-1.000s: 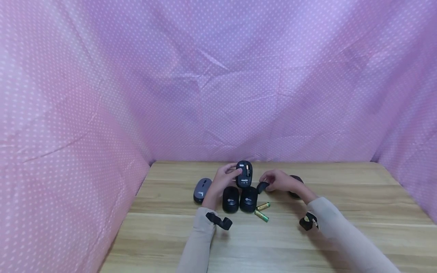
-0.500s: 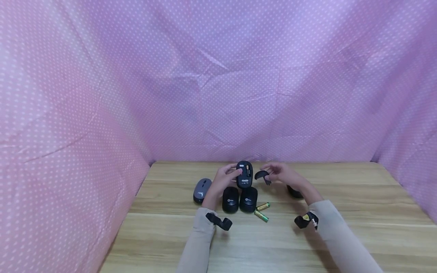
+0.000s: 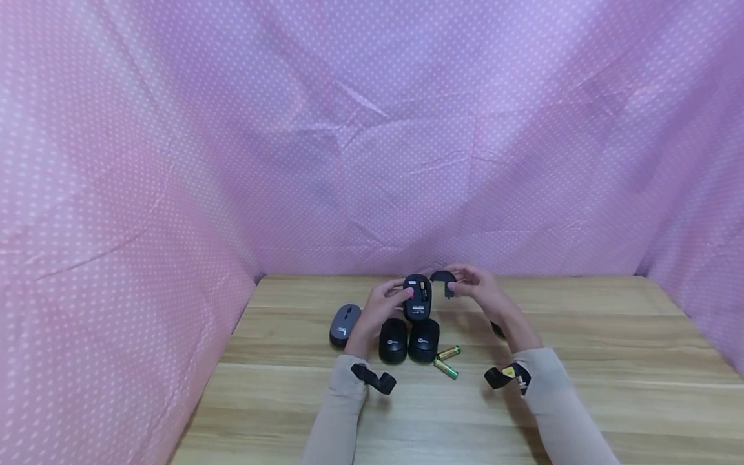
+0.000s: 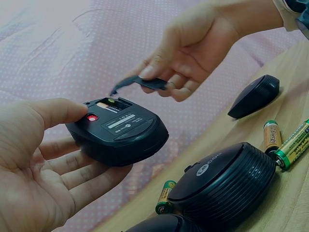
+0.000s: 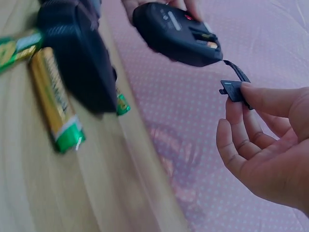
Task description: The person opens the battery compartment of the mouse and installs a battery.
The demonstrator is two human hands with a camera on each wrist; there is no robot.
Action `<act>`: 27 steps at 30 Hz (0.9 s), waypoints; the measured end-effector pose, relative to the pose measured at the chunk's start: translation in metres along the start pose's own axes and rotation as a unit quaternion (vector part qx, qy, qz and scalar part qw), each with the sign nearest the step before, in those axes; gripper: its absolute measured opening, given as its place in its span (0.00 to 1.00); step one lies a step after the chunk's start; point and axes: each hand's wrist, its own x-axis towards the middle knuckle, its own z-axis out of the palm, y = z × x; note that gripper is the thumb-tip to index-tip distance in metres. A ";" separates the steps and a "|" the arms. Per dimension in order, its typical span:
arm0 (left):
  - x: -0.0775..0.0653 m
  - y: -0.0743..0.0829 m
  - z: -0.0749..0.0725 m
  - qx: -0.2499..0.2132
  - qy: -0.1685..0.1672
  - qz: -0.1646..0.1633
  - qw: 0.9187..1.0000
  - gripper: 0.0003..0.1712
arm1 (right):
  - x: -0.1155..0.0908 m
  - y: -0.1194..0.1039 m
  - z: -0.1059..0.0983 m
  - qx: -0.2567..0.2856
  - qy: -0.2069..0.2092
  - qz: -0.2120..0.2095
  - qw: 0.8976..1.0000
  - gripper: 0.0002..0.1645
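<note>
My left hand holds a black wireless mouse underside up, thumb on its base and fingers beneath. In the left wrist view, a battery lies in its uncovered compartment, and a red light glows on the base near the thumb. My right hand pinches a thin, curved black battery cover between thumb and fingers. The cover has a cut-out and a small tab. It is held close beside the compartment end of the mouse, apart from it in the head view.
Two black mice stand side by side below the held one. Two green-and-gold batteries lie to their right; another battery shows in the left wrist view. A grey mouse sits left. Another black mouse is partly hidden by my right wrist.
My right hand has lifted the battery cover up and left toward the held mouse, turning it so its cut-out shows. My left hand and the mouse have hardly moved.
</note>
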 end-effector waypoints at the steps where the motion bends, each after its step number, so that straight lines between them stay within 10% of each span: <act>1: 0.000 0.000 0.000 0.001 -0.002 0.002 1.000 0.27 | 0.000 -0.001 0.002 0.012 0.005 -0.002 1.000 0.27; 27: 0.006 0.000 0.001 0.022 -0.040 0.010 0.999 0.27 | 0.005 -0.006 0.035 0.065 0.082 -0.066 0.992 0.25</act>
